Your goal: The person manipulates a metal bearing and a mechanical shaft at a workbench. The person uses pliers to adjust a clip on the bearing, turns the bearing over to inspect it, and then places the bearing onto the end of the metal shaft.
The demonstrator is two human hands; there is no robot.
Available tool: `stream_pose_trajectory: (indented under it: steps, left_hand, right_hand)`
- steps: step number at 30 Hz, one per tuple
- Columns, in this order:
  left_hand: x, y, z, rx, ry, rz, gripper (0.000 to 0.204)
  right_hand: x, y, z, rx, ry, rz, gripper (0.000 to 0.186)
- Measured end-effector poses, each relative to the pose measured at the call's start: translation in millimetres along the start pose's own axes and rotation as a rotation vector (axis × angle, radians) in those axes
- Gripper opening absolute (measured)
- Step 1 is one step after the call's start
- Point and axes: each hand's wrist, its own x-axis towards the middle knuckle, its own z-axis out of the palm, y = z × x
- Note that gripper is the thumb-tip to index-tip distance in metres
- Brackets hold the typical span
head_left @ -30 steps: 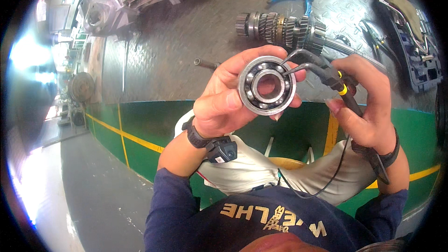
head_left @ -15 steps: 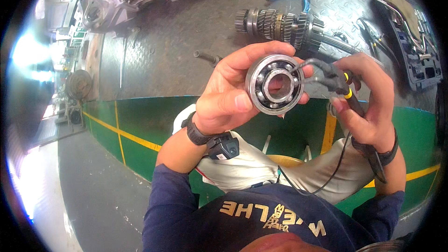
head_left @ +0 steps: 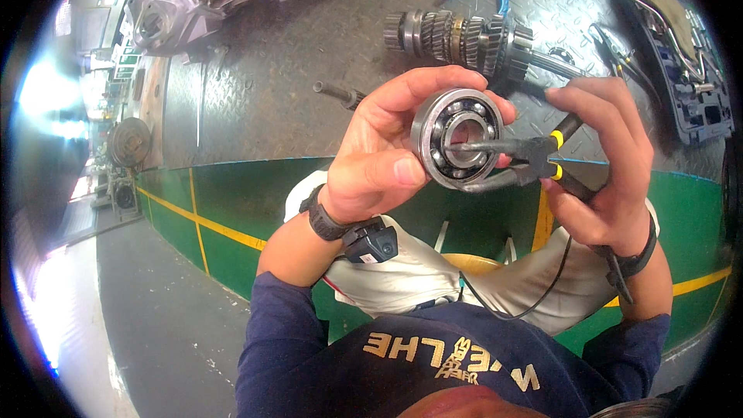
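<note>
Bearing work: the step in hand seems to be bringing plier tips to the face of the bearing (head_left: 438, 128); the next move likely calls for a steady ring and careful seating of the tips.
Metal casing (head_left: 205, 4): on the table (head_left: 263, 128), well to the left of the bearing and beyond it.
Thin rod (head_left: 200, 108): left of the bearing, well apart, lying on the table.
Small shaft (head_left: 340, 94): left of the bearing and a little beyond, partly hidden by the fingers.
Left grip (head_left: 371, 155): closed around the bearing's left side, thumb on the near left edge, fingers curling behind and over the top; the ring stands tilted, face toward the right.
Gear shaft (head_left: 457, 39): beyond the bearing, on the table.
Black pliers (head_left: 534, 161): right of the bearing, jaws spread, one lying across its bore, the other along its lower edge; whether either tip touches, I cannot tell.
Right grip (head_left: 627, 162): right of the bearing, bent around the spread handles of the black pliers, thumb at the lower one; it does not hold the ring.
Tool case (head_left: 700, 120): farthest right of the bearing.
</note>
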Motion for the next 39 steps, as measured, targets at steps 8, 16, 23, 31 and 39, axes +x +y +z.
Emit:
stream_pose_trajectory:
  steps: [8, 16, 23, 31, 39]
  left_hand:
    - [1, -2, 0, 0.047, 0.001, -0.012, 0.1]
    - [1, -2, -1, 0.107, 0.015, -0.031, 0.102]
    - [1, -7, -18, 0.01, -0.178, 0.012, 0.088]
    - [-1, -9, 1, 0.104, 0.075, -0.028, 0.109]
    - [1, -9, -13, -0.043, -0.117, 0.063, 0.09]
  right_hand:
    - [2, -5, -3, -0.046, -0.008, 0.026, 0.066]
    - [-1, 1, -2, 0.042, -0.037, 0.034, 0.07]
    - [-1, 0, 1, 0.092, -0.046, 0.074, 0.077]
    - [-3, 0, 2, 0.232, -0.076, 0.14, 0.077]
    - [-5, -9, -1, 0.0, 0.055, 0.078, 0.071]
